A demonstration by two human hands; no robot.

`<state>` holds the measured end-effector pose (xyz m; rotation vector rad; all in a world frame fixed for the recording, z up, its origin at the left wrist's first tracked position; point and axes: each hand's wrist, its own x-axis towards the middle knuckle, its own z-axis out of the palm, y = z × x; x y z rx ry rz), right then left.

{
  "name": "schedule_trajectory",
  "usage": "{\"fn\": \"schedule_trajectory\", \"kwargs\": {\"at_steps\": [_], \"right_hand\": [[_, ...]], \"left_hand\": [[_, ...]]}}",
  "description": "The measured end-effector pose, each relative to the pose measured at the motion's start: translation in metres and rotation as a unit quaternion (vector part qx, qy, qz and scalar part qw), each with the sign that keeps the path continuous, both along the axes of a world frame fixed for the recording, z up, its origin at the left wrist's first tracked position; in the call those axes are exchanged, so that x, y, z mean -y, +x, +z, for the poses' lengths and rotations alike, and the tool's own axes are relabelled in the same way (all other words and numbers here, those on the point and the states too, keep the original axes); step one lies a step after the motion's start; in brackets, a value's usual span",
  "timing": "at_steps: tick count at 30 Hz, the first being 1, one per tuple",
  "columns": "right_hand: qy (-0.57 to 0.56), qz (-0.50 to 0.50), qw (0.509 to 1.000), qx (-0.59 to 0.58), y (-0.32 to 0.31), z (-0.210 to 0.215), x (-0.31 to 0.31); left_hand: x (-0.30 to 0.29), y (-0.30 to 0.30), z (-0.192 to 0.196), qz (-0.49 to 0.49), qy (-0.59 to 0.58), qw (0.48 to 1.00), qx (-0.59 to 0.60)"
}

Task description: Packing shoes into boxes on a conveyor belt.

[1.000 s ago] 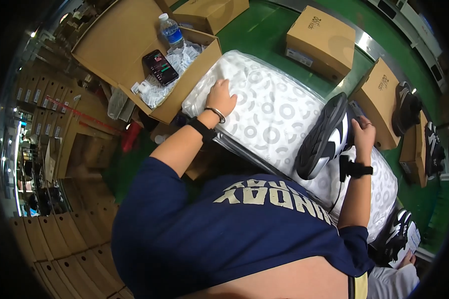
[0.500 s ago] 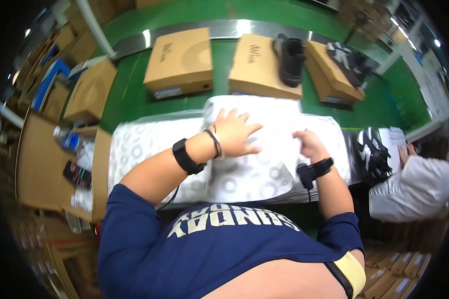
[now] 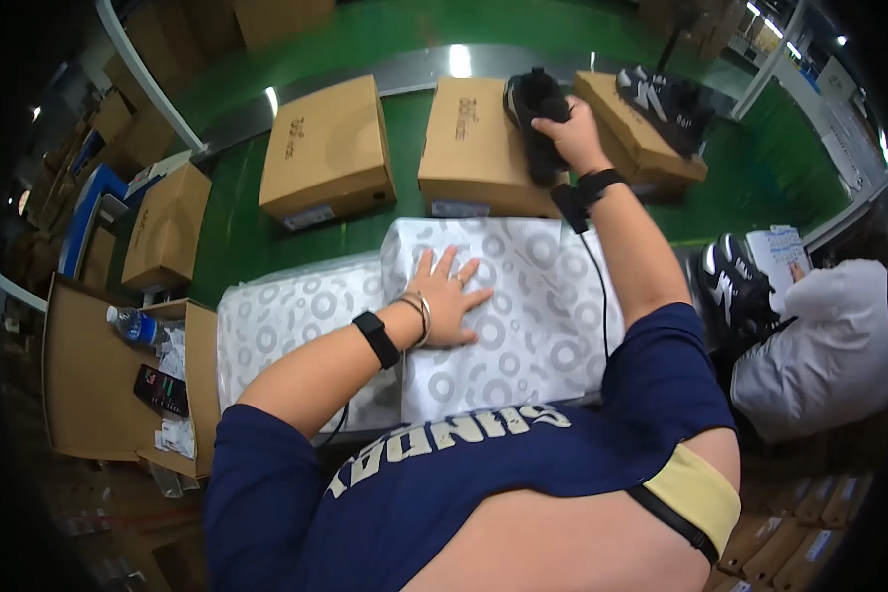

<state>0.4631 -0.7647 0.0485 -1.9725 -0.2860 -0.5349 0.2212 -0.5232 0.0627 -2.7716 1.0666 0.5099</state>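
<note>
My left hand (image 3: 449, 294) lies flat, fingers spread, on a sheet of white wrapping paper with grey rings (image 3: 523, 316) on the bench. My right hand (image 3: 574, 133) reaches forward and grips a black sneaker (image 3: 535, 116) that rests on a brown shoe box (image 3: 474, 148) on the green conveyor. A second stack of the same paper (image 3: 286, 316) lies to the left. Both wrists wear black bands.
More brown shoe boxes (image 3: 328, 148) (image 3: 639, 128) sit on the green conveyor (image 3: 405, 59), one with black sneakers (image 3: 669, 97) on top. An open carton (image 3: 99, 385) at left holds a water bottle (image 3: 136, 326). A person in white (image 3: 824, 345) sits at right by black-and-white sneakers (image 3: 735, 291).
My right hand has left the paper and reached out to the conveyor, taking hold of the black sneaker on the box. My left hand stays pressed on the paper.
</note>
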Motion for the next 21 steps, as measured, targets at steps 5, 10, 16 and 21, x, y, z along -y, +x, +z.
{"fn": "schedule_trajectory", "kwargs": {"at_steps": [5, 10, 16, 21], "right_hand": [[-0.230, 0.016, 0.962, 0.144, -0.209, 0.083, -0.025], [-0.396, 0.023, 0.904, 0.161, -0.328, 0.030, -0.040], [-0.382, 0.096, 0.918, 0.041, -0.346, -0.021, -0.036], [0.109, 0.026, 0.992, -0.065, -0.319, -0.009, 0.036]], "left_hand": [[-0.012, 0.001, -0.007, 0.034, -0.039, 0.998, -0.026], [-0.009, 0.001, -0.016, 0.006, -0.092, 0.994, 0.051], [0.000, 0.004, -0.009, 0.025, 0.038, 0.999, 0.018], [0.030, 0.033, 0.025, -0.065, 0.240, 0.959, -0.133]]}}
